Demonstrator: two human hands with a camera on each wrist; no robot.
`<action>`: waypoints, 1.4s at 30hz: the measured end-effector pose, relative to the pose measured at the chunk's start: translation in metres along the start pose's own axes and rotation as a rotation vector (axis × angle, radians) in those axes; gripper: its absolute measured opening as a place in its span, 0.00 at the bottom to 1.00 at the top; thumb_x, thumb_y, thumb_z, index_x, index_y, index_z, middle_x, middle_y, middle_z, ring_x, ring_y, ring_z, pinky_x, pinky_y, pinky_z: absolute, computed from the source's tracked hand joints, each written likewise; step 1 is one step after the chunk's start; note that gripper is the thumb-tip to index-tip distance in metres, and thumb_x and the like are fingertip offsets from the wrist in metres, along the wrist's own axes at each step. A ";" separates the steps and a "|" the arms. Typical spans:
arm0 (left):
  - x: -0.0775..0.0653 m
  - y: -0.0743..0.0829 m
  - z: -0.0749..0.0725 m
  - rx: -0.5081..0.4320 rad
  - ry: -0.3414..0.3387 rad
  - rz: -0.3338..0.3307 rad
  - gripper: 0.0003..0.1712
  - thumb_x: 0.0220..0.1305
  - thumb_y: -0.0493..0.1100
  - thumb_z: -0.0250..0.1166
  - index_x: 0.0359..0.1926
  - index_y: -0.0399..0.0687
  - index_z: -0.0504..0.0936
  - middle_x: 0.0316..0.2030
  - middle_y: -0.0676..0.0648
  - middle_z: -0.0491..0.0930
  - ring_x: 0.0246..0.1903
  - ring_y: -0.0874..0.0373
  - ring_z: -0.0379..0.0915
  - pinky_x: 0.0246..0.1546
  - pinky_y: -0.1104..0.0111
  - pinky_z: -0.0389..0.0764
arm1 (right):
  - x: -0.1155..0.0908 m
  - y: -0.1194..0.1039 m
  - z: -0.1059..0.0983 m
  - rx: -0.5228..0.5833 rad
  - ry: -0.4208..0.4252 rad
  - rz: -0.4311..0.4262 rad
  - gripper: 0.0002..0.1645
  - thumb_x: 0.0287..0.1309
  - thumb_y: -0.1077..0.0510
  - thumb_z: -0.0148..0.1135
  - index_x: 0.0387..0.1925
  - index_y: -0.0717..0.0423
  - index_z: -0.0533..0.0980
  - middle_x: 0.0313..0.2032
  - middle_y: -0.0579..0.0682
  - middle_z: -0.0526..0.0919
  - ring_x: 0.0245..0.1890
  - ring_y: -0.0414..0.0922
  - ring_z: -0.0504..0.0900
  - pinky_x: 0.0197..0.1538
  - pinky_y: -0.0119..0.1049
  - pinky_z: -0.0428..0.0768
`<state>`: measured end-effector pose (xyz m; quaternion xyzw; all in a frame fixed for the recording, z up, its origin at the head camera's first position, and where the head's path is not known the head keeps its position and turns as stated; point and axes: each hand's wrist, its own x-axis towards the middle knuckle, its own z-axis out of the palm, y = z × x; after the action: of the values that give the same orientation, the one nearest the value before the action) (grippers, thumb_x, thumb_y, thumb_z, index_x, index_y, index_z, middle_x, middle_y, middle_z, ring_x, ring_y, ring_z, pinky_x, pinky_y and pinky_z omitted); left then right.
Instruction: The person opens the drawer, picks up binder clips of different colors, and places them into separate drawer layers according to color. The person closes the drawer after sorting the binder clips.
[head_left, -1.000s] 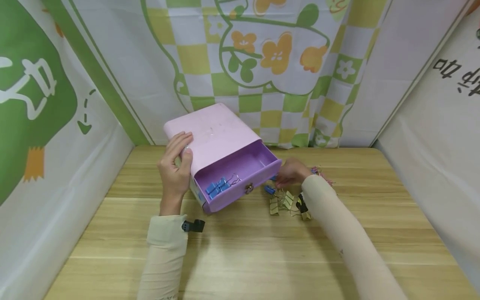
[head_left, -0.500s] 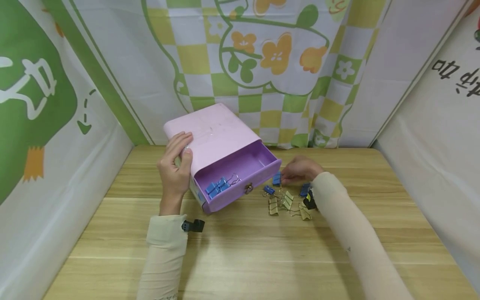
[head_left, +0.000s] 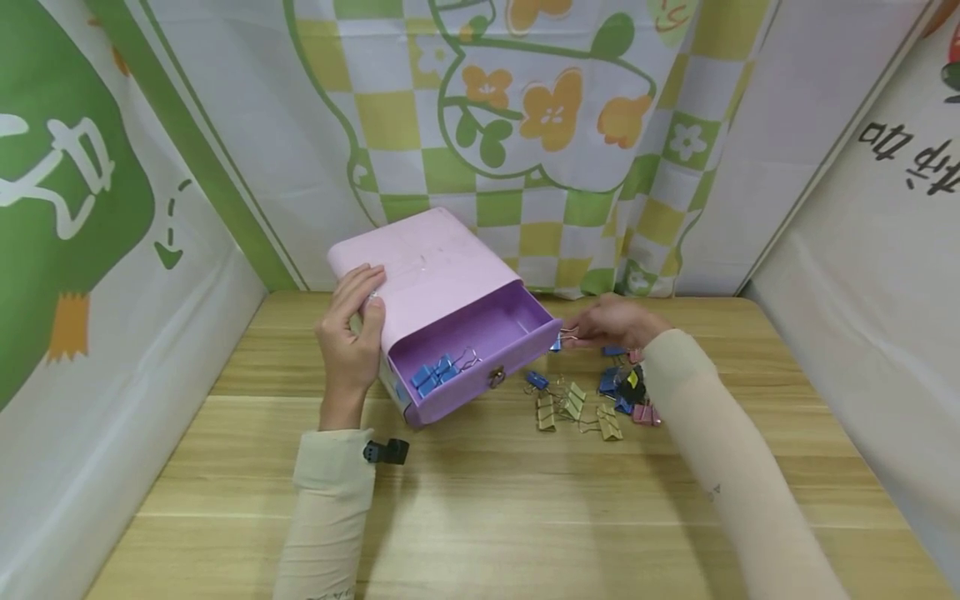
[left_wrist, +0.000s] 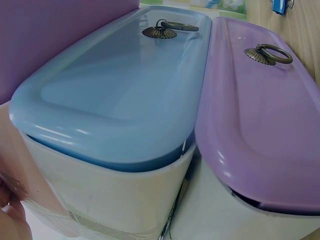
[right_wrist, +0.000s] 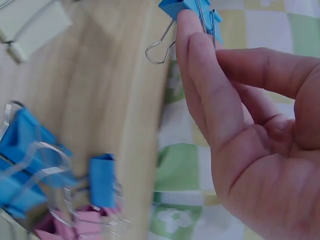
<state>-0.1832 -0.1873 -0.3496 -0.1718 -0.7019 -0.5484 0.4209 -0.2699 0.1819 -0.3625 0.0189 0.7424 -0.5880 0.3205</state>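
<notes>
A pink drawer box (head_left: pixel 427 267) stands at the back of the table with its purple drawer (head_left: pixel 517 321) pulled out. Several blue binder clips (head_left: pixel 435 375) lie in the drawer's near left corner. My left hand (head_left: pixel 348 342) rests over the box's left edge, fingers and thumb on the pink top; the left wrist view shows only a bit of that hand at lower left. Just right of the drawer front, my right hand (head_left: pixel 615 323) pinches a blue binder clip (right_wrist: pixel 176 7) between thumb and fingertips, wire handle sticking out. Whether it holds a second clip, I cannot tell.
Yellow binder clips (head_left: pixel 573 400), a small blue clip (head_left: pixel 537 381), and blue and pink clips (head_left: pixel 647 414) lie on the wooden table (head_left: pixel 510 517) right of the box. A blue drawer (left_wrist: pixel 125 85) with a ring pull shows below. Printed curtains (head_left: pixel 555 200) hang behind.
My right hand has risen from the pile with the blue binder clip and moved slightly back, toward the drawer's right front corner. My left hand and the box have stayed put.
</notes>
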 end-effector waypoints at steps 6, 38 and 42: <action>0.000 -0.001 0.000 0.002 0.004 -0.003 0.20 0.66 0.34 0.58 0.52 0.27 0.87 0.56 0.31 0.86 0.66 0.37 0.76 0.78 0.62 0.70 | -0.019 -0.028 -0.010 -0.035 0.008 -0.007 0.27 0.71 0.74 0.49 0.69 0.79 0.67 0.39 0.56 0.93 0.40 0.43 0.93 0.53 0.31 0.89; -0.001 -0.003 0.001 0.003 0.014 -0.004 0.19 0.66 0.32 0.57 0.52 0.25 0.87 0.55 0.28 0.85 0.66 0.33 0.76 0.77 0.61 0.71 | -0.073 -0.111 0.030 -0.107 -0.101 -0.145 0.18 0.72 0.69 0.55 0.56 0.74 0.81 0.48 0.62 0.91 0.44 0.47 0.93 0.55 0.34 0.89; 0.000 -0.005 0.001 0.010 0.016 0.002 0.19 0.66 0.33 0.57 0.52 0.27 0.87 0.55 0.30 0.86 0.66 0.35 0.77 0.77 0.62 0.71 | -0.072 -0.113 0.046 -0.165 -0.118 -0.132 0.19 0.71 0.68 0.55 0.58 0.73 0.81 0.53 0.63 0.89 0.43 0.47 0.94 0.55 0.35 0.89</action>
<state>-0.1868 -0.1878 -0.3529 -0.1662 -0.7012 -0.5456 0.4279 -0.2381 0.1316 -0.2345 -0.0909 0.7678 -0.5449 0.3246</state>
